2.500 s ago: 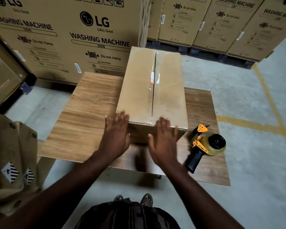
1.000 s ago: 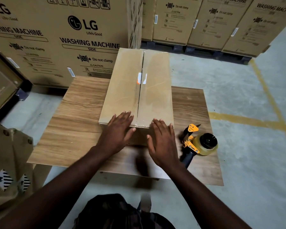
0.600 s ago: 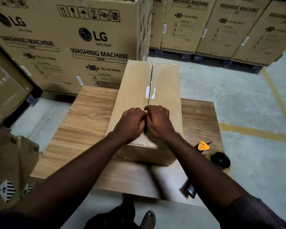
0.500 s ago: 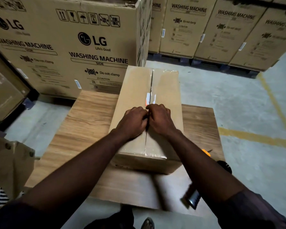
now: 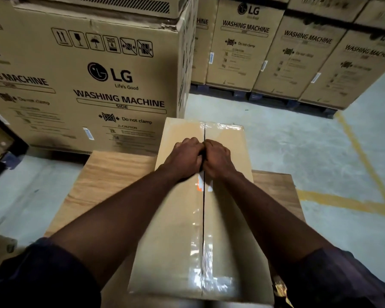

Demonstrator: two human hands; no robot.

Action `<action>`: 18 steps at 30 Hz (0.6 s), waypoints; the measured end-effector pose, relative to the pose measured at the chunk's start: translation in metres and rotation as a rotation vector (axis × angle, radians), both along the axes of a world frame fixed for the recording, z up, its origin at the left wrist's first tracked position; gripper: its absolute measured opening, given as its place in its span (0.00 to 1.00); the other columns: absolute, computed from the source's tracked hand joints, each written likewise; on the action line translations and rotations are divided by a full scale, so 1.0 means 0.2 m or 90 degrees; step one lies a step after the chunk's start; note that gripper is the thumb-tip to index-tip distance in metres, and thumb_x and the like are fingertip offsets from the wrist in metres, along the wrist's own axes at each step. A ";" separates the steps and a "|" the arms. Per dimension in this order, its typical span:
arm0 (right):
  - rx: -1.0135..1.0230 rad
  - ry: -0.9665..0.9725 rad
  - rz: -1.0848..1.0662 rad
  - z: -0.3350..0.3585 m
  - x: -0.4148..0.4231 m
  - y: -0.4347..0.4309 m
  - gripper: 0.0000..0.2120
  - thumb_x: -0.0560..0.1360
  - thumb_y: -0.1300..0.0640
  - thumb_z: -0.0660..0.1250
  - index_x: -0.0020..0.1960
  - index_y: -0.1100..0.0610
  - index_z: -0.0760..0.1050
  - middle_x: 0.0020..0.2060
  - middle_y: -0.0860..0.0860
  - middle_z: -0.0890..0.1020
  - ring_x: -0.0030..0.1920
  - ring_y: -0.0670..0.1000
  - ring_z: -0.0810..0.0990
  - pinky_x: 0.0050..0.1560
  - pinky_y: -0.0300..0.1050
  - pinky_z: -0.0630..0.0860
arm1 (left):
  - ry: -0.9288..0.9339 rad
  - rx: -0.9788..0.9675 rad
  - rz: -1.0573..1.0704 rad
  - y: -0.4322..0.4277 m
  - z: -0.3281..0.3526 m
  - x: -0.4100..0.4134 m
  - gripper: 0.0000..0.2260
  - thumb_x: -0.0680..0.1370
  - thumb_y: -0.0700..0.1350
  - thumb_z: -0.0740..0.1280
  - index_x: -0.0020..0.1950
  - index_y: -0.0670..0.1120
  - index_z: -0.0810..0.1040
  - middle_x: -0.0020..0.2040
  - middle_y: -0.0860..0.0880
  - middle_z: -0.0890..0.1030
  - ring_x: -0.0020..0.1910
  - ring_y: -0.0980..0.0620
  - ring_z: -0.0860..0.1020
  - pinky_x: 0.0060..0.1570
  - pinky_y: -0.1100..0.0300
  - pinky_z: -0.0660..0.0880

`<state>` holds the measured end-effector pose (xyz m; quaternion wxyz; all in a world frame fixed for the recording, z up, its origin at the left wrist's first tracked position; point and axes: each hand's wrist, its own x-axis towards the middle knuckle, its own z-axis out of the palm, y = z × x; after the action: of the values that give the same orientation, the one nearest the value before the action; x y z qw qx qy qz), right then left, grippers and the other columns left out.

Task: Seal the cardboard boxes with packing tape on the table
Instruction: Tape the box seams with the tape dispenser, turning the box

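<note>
Overhead, looking down. One cardboard box (image 5: 178, 230) stands on the wooden surface (image 5: 111, 174), flaps closed and facing up. Long axis runs straight away from the person, from the near edge toward the far edge; short ends face near and far. More bare wood shows left of the box than right. Near edge of the surface is hidden under the box and arms.

Centre seam (image 5: 203, 218) runs the full length of the top, a thin dark line. Clear tape (image 5: 206, 258) lies over it, glossy and wrinkled at the near end, with more glare at the far end. A small orange mark (image 5: 198, 185) sits on the seam just behind the wrists.

Left hand (image 5: 185, 155) and right hand (image 5: 218, 157) are side by side, touching each other, one on each side of the seam, beyond the box's middle toward its far end. Fingers of both curl in like fists, knuckles down on the top. Nothing shows in either grasp. Both forearms stretch out over the box; dark sleeves (image 5: 42, 274) end above the elbows.

Beyond the far left corner of the surface stands a large carton (image 5: 98, 85) printed LG, WASHING MACHINE, SIDE. A row of similar cartons (image 5: 298, 58) stands farther back on the right. Concrete floor (image 5: 298, 141) carries a yellow painted line (image 5: 360, 156).
</note>
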<state>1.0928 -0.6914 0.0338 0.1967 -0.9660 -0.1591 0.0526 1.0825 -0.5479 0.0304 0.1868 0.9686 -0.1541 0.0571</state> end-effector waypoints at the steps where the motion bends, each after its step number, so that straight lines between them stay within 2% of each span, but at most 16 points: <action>1: -0.005 0.001 0.008 0.00 0.04 0.01 0.20 0.73 0.54 0.59 0.63 0.59 0.72 0.62 0.56 0.75 0.67 0.59 0.71 0.64 0.55 0.65 | -0.005 -0.005 0.004 -0.01 0.00 0.06 0.09 0.78 0.44 0.62 0.56 0.46 0.78 0.52 0.44 0.77 0.54 0.42 0.75 0.53 0.48 0.70; 4: -0.034 0.025 -0.011 0.02 0.17 0.01 0.27 0.81 0.56 0.58 0.78 0.62 0.59 0.78 0.58 0.62 0.78 0.57 0.58 0.75 0.60 0.55 | -0.001 -0.012 0.017 -0.02 -0.02 0.23 0.14 0.79 0.44 0.62 0.64 0.46 0.75 0.62 0.44 0.77 0.63 0.42 0.73 0.61 0.48 0.68; 5: -0.041 0.030 -0.022 0.01 0.22 0.00 0.29 0.82 0.55 0.57 0.80 0.62 0.55 0.80 0.58 0.58 0.80 0.57 0.55 0.77 0.62 0.53 | 0.020 -0.007 0.020 -0.02 -0.03 0.28 0.18 0.81 0.45 0.61 0.70 0.46 0.72 0.69 0.45 0.74 0.70 0.43 0.70 0.67 0.49 0.65; 7: -0.045 0.025 -0.038 -0.01 0.30 -0.01 0.29 0.84 0.53 0.54 0.82 0.60 0.52 0.82 0.57 0.53 0.81 0.57 0.51 0.78 0.63 0.51 | 0.081 0.039 0.020 -0.02 -0.05 0.36 0.24 0.84 0.48 0.56 0.80 0.47 0.60 0.81 0.47 0.60 0.79 0.47 0.58 0.76 0.47 0.56; 9: -0.047 0.016 -0.039 -0.03 0.36 -0.02 0.28 0.85 0.50 0.51 0.82 0.57 0.51 0.82 0.56 0.52 0.81 0.56 0.50 0.78 0.64 0.49 | 0.111 0.099 0.007 0.00 -0.07 0.43 0.25 0.85 0.51 0.51 0.82 0.48 0.53 0.83 0.49 0.53 0.81 0.49 0.52 0.78 0.45 0.49; 12: -0.083 -0.002 -0.025 -0.05 0.40 -0.08 0.30 0.85 0.42 0.47 0.82 0.56 0.52 0.82 0.52 0.53 0.81 0.53 0.50 0.77 0.65 0.47 | 0.099 0.132 -0.005 0.07 -0.09 0.45 0.26 0.85 0.56 0.50 0.82 0.52 0.53 0.83 0.51 0.52 0.81 0.49 0.51 0.78 0.43 0.48; 15: -0.104 -0.017 -0.046 -0.05 0.41 -0.22 0.32 0.84 0.39 0.46 0.82 0.55 0.52 0.82 0.51 0.53 0.82 0.53 0.50 0.77 0.68 0.45 | 0.104 0.098 0.069 0.17 -0.10 0.45 0.27 0.84 0.58 0.51 0.82 0.51 0.55 0.82 0.50 0.54 0.81 0.50 0.51 0.78 0.42 0.46; 18: -0.113 0.007 -0.127 -0.05 0.40 -0.34 0.34 0.84 0.37 0.46 0.83 0.56 0.50 0.82 0.51 0.50 0.82 0.55 0.48 0.77 0.69 0.44 | 0.075 0.047 0.167 0.27 -0.10 0.41 0.28 0.84 0.57 0.54 0.81 0.46 0.58 0.82 0.47 0.57 0.81 0.47 0.54 0.78 0.42 0.50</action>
<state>1.1724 -0.7592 0.0231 0.1152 -0.9904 -0.0560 0.0517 1.1644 -0.4936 0.0106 0.1505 0.9883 -0.0173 0.0185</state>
